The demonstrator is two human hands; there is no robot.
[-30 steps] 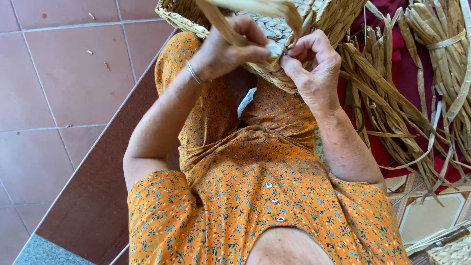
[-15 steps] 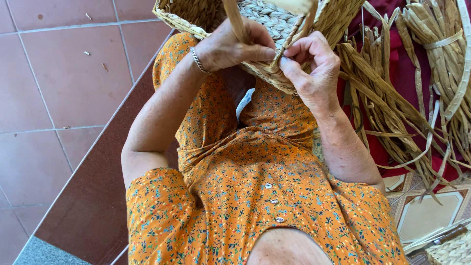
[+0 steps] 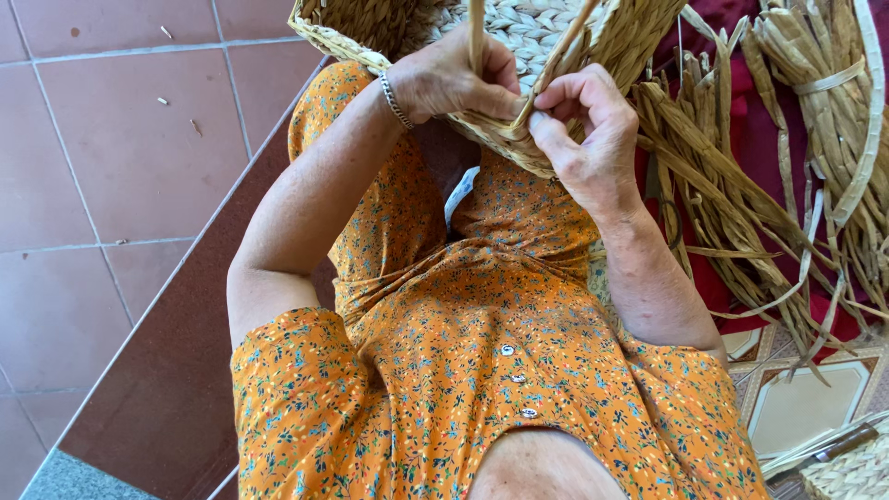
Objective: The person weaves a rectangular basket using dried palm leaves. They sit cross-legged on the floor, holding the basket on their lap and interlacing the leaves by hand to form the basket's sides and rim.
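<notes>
Right hand [image 3: 583, 125] pinches a straw strand [image 3: 565, 51] at the woven basket [image 3: 519, 37] rim; left hand [image 3: 454, 79] grips another strand [image 3: 476, 32] just beside it.

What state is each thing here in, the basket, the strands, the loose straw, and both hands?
Woven basket: unfinished, resting on the lap, rim toward the person.
Straw strands: standing up from the rim, pinched by fingers.
Left hand: closed on one strand at the rim.
Right hand: pinching another strand at the rim.
Straw bundle: tied, lying on red cloth.
</notes>
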